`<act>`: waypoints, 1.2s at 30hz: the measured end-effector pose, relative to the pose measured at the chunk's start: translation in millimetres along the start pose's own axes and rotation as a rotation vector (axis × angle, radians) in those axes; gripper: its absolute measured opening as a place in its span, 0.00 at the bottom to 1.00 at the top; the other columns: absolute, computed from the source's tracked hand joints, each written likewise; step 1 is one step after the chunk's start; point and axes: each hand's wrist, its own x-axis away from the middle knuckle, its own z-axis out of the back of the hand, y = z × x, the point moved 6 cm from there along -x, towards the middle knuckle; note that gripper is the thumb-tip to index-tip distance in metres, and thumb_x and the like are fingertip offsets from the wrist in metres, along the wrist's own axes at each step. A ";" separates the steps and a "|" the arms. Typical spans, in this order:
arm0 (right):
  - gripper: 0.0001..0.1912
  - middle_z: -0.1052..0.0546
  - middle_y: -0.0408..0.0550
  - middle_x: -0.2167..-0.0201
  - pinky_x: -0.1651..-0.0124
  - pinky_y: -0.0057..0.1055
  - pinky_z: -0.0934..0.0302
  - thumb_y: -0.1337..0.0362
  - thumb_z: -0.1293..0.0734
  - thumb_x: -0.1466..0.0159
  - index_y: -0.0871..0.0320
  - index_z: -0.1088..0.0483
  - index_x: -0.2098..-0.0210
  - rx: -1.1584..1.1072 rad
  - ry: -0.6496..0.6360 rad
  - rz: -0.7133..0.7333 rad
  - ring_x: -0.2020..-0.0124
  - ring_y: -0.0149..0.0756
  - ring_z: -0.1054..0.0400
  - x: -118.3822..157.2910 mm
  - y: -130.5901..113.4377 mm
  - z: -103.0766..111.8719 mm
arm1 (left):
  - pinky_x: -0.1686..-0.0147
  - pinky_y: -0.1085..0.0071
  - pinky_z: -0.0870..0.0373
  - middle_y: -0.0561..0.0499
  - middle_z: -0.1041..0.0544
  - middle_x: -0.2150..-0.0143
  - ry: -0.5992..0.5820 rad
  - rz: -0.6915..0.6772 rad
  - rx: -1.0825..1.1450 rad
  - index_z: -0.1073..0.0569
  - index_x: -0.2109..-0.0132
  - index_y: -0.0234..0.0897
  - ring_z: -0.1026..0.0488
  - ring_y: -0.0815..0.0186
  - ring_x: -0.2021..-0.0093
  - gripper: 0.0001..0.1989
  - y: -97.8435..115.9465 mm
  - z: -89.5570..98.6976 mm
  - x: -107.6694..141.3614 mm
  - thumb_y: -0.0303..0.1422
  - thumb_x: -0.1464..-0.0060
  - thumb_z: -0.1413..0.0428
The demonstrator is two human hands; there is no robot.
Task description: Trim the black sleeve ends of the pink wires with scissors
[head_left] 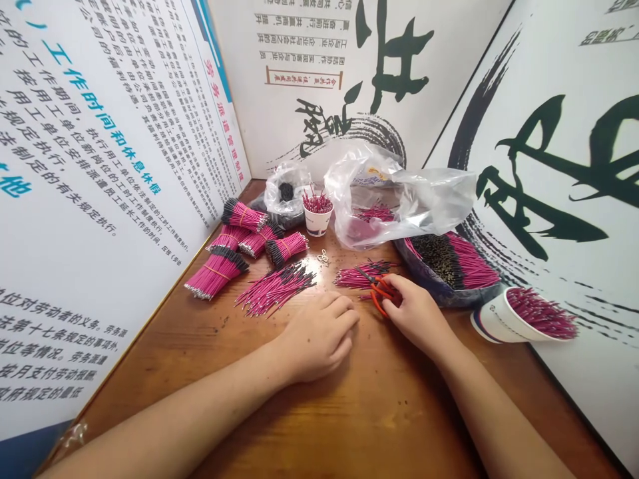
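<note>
Right hand point(414, 313) curling tightly around orange-handled scissors point(379, 299), holding them just beside a loose heap of pink, black-tipped wires point(362, 276) on a wooden table point(349, 426). Left hand point(319, 336) resting palm-down on the wood with fingers curled, its grip impossible to tell, near a second loose spread of wires point(274, 289). Tied wire bundles point(217, 273) lying farther left, a paper cup point(317, 223) standing upright with short wires inside, a clear plastic bag point(399, 199) slumping beside it, a dark bowl point(449, 296) filled with more wires, and a tipped paper cup point(519, 316) lying against printed wall panels point(100, 133).
</note>
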 end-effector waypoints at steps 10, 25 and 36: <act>0.10 0.21 0.52 0.60 0.56 0.37 0.36 0.68 0.38 0.41 0.57 0.30 0.61 -0.052 0.089 -0.019 0.59 0.44 0.27 0.3 -5.3 6.2 | 0.51 0.61 0.35 0.43 0.27 0.55 0.071 0.046 0.043 0.29 0.55 0.33 0.33 0.58 0.55 0.11 -4.3 5.5 2.3 0.31 0.36 0.54; 0.06 0.21 0.47 0.64 0.59 0.31 0.33 0.67 0.37 0.39 0.55 0.30 0.63 -0.282 0.064 0.011 0.63 0.38 0.25 12.0 -28.4 -2.6 | 0.47 0.63 0.32 0.42 0.27 0.47 0.191 0.044 0.075 0.33 0.45 0.32 0.31 0.58 0.48 0.16 -7.6 9.2 1.9 0.26 0.39 0.53; 0.05 0.22 0.46 0.66 0.59 0.27 0.34 0.68 0.36 0.39 0.56 0.30 0.64 -0.496 -0.062 -0.014 0.64 0.36 0.27 20.5 -51.2 -19.0 | 0.61 0.67 0.34 0.50 0.20 0.61 0.312 0.232 0.169 0.26 0.58 0.37 0.25 0.63 0.61 0.09 -32.3 16.0 4.8 0.30 0.34 0.52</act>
